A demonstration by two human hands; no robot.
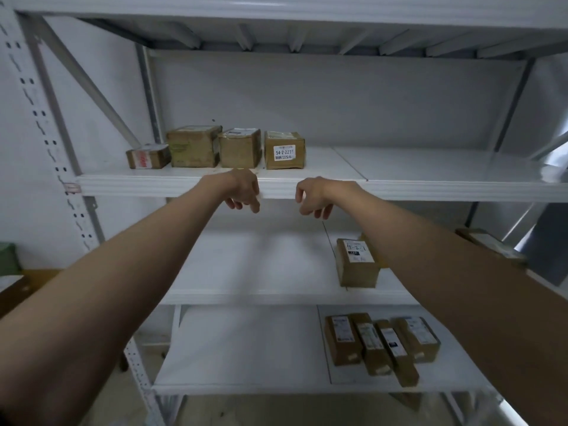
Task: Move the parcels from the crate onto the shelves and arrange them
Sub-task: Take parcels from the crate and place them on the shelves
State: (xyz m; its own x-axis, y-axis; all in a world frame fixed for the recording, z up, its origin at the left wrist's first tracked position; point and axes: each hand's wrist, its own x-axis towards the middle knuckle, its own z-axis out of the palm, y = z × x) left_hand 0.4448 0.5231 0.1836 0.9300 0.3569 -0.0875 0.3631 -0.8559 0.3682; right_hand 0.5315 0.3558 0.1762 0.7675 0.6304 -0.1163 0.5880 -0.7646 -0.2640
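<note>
— So, what are the hands holding?
— Nothing: left hand (244, 189) and right hand (315, 195) hang loosely curled before the shelf edge (184, 186).
— And the parcels?
— Four boxes (284, 150) stand in a row just above; the crate isn't visible. Likely between parcels, so fetch another.

**Brown boxes on white shelves**

The shelves (430, 167) are plain white, their posts (40, 118) white with rows of dark holes. The parcels are brown cardboard: one on the upper shelf (284, 150) carries a white label with black digits, the small one at the left end (147, 156) red print on white. The lower parcels (381, 342) bear white labels (some with black patches). A green thing (7, 256) shows at far left.
</note>
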